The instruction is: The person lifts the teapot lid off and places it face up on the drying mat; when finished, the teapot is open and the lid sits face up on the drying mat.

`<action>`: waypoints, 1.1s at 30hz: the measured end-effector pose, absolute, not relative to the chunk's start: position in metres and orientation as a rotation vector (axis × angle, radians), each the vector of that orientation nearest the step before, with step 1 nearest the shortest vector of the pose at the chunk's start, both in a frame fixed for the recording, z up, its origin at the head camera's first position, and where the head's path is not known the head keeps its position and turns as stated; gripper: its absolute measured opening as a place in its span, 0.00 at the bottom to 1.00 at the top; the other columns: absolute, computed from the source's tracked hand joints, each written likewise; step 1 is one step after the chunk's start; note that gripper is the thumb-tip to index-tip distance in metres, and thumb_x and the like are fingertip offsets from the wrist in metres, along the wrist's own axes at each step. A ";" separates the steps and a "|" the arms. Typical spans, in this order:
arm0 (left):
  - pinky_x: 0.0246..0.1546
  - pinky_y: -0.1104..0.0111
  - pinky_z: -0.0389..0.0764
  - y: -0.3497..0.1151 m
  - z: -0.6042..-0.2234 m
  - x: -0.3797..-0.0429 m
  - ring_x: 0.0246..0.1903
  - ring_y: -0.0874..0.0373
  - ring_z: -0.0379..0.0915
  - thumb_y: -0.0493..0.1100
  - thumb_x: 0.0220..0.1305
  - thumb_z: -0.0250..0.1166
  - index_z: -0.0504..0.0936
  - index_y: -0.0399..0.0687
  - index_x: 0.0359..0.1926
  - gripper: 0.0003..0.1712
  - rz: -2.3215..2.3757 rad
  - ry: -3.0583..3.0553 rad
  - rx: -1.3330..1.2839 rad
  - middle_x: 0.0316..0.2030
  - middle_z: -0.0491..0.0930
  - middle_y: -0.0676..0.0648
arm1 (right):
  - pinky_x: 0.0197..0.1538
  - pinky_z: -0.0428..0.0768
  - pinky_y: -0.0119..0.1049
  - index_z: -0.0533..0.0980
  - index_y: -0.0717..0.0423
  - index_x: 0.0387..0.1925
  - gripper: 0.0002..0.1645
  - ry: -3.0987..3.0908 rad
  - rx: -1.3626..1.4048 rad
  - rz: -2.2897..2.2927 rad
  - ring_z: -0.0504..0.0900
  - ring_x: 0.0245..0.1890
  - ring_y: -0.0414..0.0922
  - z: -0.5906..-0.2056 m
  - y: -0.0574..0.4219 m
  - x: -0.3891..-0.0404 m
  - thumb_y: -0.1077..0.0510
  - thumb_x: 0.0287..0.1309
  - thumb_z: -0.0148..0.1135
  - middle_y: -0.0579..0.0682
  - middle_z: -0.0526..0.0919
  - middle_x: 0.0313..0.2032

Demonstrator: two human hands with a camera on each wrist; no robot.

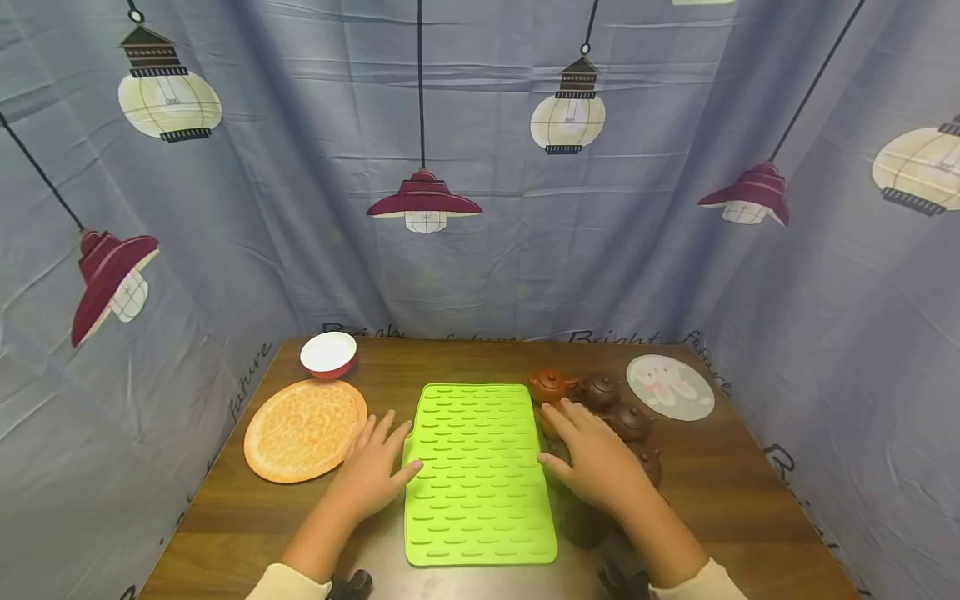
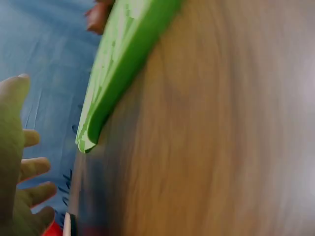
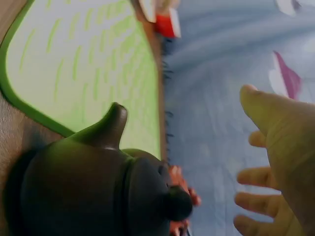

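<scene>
A light green mat [image 1: 480, 475] with short raised ridges lies on the wooden table. Over the gap between it and a round orange patterned mat [image 1: 306, 431] is my left hand [image 1: 367, 471], fingers spread and holding nothing. My right hand [image 1: 596, 458] hovers at the green mat's right edge, its fingers extended and nothing in its grasp. Beneath and around that hand stand several small teapots, among them a reddish-brown teapot [image 1: 550, 385] and a dark brown teapot [image 1: 632, 422]; the hand partly hides some. Close up in the right wrist view is a dark teapot [image 3: 93, 191], its spout towards the green mat.
At the back left of the table [image 1: 720, 508] stands a bowl [image 1: 328, 354], white inside and red outside. A pale oval mat with a rabbit picture [image 1: 670, 387] lies at the back right. Blue-grey curtains [image 1: 480, 275] printed with lamps enclose the table's back and sides.
</scene>
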State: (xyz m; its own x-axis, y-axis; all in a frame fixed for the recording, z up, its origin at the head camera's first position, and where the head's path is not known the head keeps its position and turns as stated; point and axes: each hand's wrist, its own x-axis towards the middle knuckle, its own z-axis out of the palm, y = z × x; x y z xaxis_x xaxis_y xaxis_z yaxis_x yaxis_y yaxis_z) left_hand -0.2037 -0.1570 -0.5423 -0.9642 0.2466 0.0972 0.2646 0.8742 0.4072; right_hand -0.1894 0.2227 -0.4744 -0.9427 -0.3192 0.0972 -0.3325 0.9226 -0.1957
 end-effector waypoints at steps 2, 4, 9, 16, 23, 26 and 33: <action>0.72 0.35 0.64 -0.160 -0.548 -0.202 0.76 0.34 0.57 0.64 0.74 0.63 0.69 0.48 0.76 0.39 -0.868 -2.946 -0.334 0.77 0.63 0.39 | 0.71 0.71 0.66 0.61 0.40 0.81 0.48 -3.006 0.496 0.437 0.65 0.77 0.61 -0.475 0.230 -0.182 0.30 0.67 0.63 0.55 0.66 0.78; 0.69 0.36 0.71 -0.161 -0.552 -0.202 0.73 0.36 0.63 0.60 0.74 0.64 0.72 0.46 0.73 0.36 -1.045 -2.883 -0.265 0.73 0.68 0.40 | 0.67 0.75 0.65 0.65 0.41 0.79 0.45 -3.000 0.463 0.540 0.69 0.74 0.60 -0.476 0.237 -0.175 0.35 0.67 0.67 0.52 0.70 0.75; 0.68 0.38 0.73 -0.162 -0.565 -0.204 0.72 0.39 0.66 0.59 0.74 0.65 0.73 0.46 0.71 0.34 -1.226 -2.839 -0.182 0.72 0.69 0.42 | 0.63 0.79 0.59 0.74 0.48 0.71 0.35 -2.997 0.354 0.701 0.78 0.64 0.55 -0.481 0.253 -0.156 0.43 0.66 0.71 0.50 0.80 0.65; 0.70 0.39 0.71 -0.169 -0.578 -0.204 0.72 0.41 0.66 0.54 0.68 0.73 0.75 0.49 0.70 0.34 -1.286 -2.829 -0.197 0.70 0.73 0.45 | 0.39 0.79 0.31 0.84 0.44 0.57 0.23 -3.070 0.218 0.792 0.75 0.38 0.37 -0.491 0.262 -0.132 0.47 0.61 0.76 0.38 0.77 0.39; 0.72 0.37 0.67 -0.176 -0.579 -0.204 0.74 0.42 0.61 0.61 0.58 0.78 0.72 0.52 0.74 0.47 -1.057 -2.913 -0.342 0.73 0.71 0.47 | 0.41 0.82 0.28 0.87 0.39 0.45 0.12 -2.999 0.311 0.761 0.75 0.36 0.28 -0.507 0.261 -0.125 0.50 0.59 0.77 0.28 0.77 0.39; 0.72 0.36 0.66 -0.176 -0.580 -0.204 0.75 0.43 0.58 0.65 0.56 0.79 0.71 0.53 0.75 0.51 -1.025 -2.934 -0.375 0.74 0.69 0.48 | 0.38 0.81 0.28 0.87 0.38 0.43 0.12 -2.970 0.326 0.747 0.74 0.35 0.28 -0.509 0.262 -0.125 0.51 0.58 0.78 0.28 0.78 0.38; 0.72 0.34 0.64 -0.175 -0.583 -0.203 0.76 0.42 0.56 0.67 0.56 0.77 0.77 0.54 0.71 0.46 -0.956 -2.969 -0.429 0.75 0.69 0.50 | 0.41 0.82 0.31 0.85 0.36 0.42 0.11 -2.979 0.337 0.726 0.78 0.38 0.29 -0.507 0.265 -0.125 0.53 0.58 0.78 0.29 0.78 0.39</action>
State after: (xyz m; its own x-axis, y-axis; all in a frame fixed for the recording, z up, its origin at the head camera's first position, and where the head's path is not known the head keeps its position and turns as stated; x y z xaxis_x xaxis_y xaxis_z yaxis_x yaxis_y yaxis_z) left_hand -0.2033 -0.1753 -0.5833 -0.9629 0.2588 0.0764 0.2548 0.7786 0.5735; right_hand -0.1254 0.2648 -0.5068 -0.9746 -0.1971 0.1067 -0.2241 0.8653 -0.4483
